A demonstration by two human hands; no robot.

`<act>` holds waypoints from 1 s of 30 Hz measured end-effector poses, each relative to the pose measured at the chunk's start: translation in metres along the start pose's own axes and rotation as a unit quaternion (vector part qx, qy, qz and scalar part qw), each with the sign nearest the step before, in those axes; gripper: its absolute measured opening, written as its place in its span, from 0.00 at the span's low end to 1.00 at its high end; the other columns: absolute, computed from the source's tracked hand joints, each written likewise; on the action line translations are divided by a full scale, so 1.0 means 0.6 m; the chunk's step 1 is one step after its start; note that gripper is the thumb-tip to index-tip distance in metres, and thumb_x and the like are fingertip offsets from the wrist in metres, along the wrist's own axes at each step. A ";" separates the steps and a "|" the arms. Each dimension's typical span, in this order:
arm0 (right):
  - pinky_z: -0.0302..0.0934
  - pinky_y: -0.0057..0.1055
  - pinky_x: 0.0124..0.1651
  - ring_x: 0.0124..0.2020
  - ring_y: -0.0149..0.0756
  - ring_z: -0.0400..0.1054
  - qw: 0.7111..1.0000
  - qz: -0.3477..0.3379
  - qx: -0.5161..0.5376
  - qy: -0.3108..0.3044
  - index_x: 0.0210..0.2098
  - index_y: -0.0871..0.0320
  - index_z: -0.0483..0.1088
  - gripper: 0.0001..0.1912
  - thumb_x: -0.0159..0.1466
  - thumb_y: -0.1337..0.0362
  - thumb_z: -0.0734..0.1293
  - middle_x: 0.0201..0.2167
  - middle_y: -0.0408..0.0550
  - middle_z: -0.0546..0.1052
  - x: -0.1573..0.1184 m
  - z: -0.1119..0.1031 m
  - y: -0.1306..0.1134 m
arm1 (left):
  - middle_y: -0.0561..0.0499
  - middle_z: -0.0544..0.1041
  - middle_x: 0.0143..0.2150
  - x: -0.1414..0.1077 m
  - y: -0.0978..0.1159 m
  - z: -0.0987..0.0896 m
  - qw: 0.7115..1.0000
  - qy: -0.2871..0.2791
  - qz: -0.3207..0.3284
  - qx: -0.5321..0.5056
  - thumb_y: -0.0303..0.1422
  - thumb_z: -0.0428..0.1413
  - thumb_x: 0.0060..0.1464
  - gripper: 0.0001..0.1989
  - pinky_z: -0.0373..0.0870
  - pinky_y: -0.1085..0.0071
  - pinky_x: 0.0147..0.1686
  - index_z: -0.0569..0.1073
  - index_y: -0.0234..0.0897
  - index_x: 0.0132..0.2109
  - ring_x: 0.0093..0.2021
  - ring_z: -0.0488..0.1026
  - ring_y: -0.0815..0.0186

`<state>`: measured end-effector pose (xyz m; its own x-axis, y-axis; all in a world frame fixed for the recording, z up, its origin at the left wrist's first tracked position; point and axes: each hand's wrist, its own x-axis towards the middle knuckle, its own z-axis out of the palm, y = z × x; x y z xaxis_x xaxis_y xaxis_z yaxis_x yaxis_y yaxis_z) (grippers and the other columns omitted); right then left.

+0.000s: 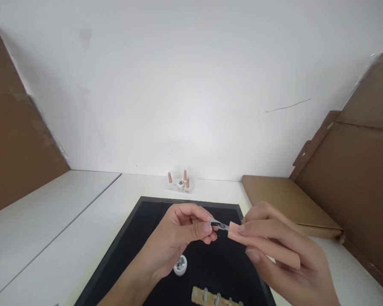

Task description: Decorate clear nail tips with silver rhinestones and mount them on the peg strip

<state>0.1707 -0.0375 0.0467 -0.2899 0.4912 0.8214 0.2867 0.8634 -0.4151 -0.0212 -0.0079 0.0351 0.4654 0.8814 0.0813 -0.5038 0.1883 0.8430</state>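
Near the middle, my left hand pinches a small clear piece with dark markings between thumb and forefinger. My right hand is closed around a peach-coloured tapered cap, whose wide end points left. A pale, narrow part at that end meets the clear piece; its exact shape is too small to tell. Below my left hand, a small round white container with shiny contents lies on a black mat. At the mat's lower part is a yellowish strip bearing several translucent pieces.
Behind the mat stands a clear holder with several peach caps and a small white item. A flat cardboard box lies at the right. Cardboard panels flank the white table, with a white wall behind.
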 end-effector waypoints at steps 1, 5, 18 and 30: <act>0.64 0.22 0.31 0.30 0.28 0.64 1.000 -0.007 -0.005 0.002 0.43 0.55 0.72 0.15 0.60 0.76 0.64 0.29 0.41 0.72 0.002 0.000 -0.002 | 0.54 0.81 0.25 0.000 0.000 0.000 1.000 -0.001 0.002 -0.002 0.28 0.71 0.43 0.05 0.71 0.85 0.26 0.82 0.33 0.26 0.24 0.75 0.77; 0.63 0.20 0.29 0.28 0.26 0.65 1.000 -0.018 -0.018 0.013 0.41 0.56 0.72 0.17 0.57 0.79 0.63 0.27 0.40 0.71 0.008 0.003 -0.005 | 0.54 0.81 0.24 0.002 0.001 -0.001 1.000 -0.002 0.001 -0.004 0.28 0.71 0.43 0.05 0.71 0.85 0.26 0.82 0.33 0.26 0.23 0.75 0.77; 0.64 0.26 0.27 0.28 0.28 0.65 0.997 -0.051 -0.057 0.034 0.41 0.59 0.72 0.16 0.58 0.81 0.63 0.29 0.43 0.77 0.000 0.011 -0.003 | 0.54 0.80 0.24 0.003 -0.001 -0.001 0.999 0.024 0.026 0.036 0.28 0.71 0.43 0.05 0.72 0.84 0.27 0.82 0.34 0.26 0.25 0.76 0.76; 0.64 0.31 0.26 0.25 0.31 0.65 0.994 -0.052 -0.063 0.067 0.38 0.58 0.73 0.15 0.57 0.81 0.63 0.26 0.43 0.76 -0.008 0.005 -0.002 | 0.52 0.81 0.28 0.006 -0.013 -0.021 0.991 0.033 0.075 0.109 0.27 0.68 0.48 0.03 0.70 0.80 0.29 0.82 0.36 0.28 0.27 0.74 0.73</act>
<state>0.1689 -0.0406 0.0418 -0.2021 0.3736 0.9053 0.3766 0.8829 -0.2803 -0.0248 -0.0006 0.0221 0.3447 0.9205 0.1843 -0.3917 -0.0374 0.9194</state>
